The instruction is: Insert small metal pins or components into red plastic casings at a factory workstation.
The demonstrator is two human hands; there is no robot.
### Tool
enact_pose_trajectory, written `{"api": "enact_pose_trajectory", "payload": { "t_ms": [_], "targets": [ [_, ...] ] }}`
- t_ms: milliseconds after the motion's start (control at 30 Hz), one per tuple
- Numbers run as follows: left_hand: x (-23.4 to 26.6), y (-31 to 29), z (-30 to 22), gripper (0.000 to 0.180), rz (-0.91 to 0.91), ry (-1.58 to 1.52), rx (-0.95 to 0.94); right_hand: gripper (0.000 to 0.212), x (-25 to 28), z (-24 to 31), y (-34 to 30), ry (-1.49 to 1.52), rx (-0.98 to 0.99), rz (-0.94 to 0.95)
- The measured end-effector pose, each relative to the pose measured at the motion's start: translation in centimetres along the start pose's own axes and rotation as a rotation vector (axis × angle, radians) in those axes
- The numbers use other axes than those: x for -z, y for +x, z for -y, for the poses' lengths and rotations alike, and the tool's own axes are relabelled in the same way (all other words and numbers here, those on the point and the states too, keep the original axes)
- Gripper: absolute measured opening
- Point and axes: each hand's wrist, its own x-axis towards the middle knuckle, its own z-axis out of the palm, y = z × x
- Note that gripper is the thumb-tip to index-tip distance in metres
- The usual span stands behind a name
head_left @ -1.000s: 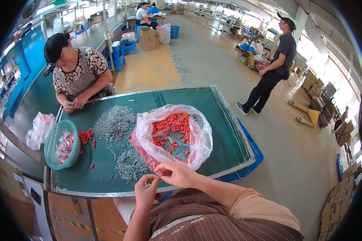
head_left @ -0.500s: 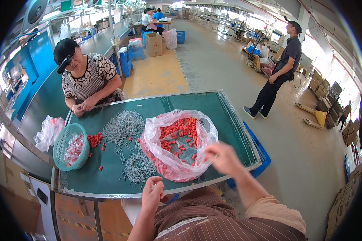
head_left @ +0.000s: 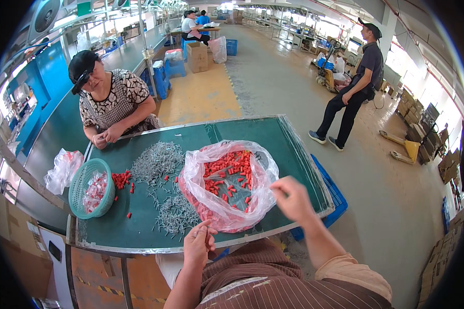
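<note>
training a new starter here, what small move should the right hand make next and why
Probably reach over the rim of the plastic bag and pick one red piece: the right hand is beside its right edge, the bag is open, and red pieces lie loose inside. Whether the left hand holds anything is too small to tell.

The person wears a brown apron (head_left: 299,292) with thin, pale stripes, its cloth bunched into soft folds along the far edge. On the apron's left part lies 1 whitish band (head_left: 236,290), its darker marks too small to make out. At the apron's right side shows 1 plain, loose, peach-beige sleeve (head_left: 354,273), creased near its hem. The 2 hands, left hand (head_left: 199,243) and right hand (head_left: 291,198), are bare.
</note>
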Motion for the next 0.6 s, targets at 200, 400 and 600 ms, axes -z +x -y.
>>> {"api": "enact_pose_trajectory", "payload": {
  "t_ms": [200,400,600],
  "targets": [
    [-1.1,-1.0,0.3,0.038,0.083,0.046,-0.141,0.027,-9.6,4.5,-3.3,0.327,0.07,0.445],
    [-1.4,-1.6,-0.2,0.04,0.03,0.079,-0.129,0.022,-13.1,4.3,-4.6,0.515,0.006,0.514],
    [-0.8,-1.6,0.5,0.034,0.066,0.063,-0.142,0.014,-13.0,4.0,-4.5,0.668,-0.186,0.542]
  ]
}}
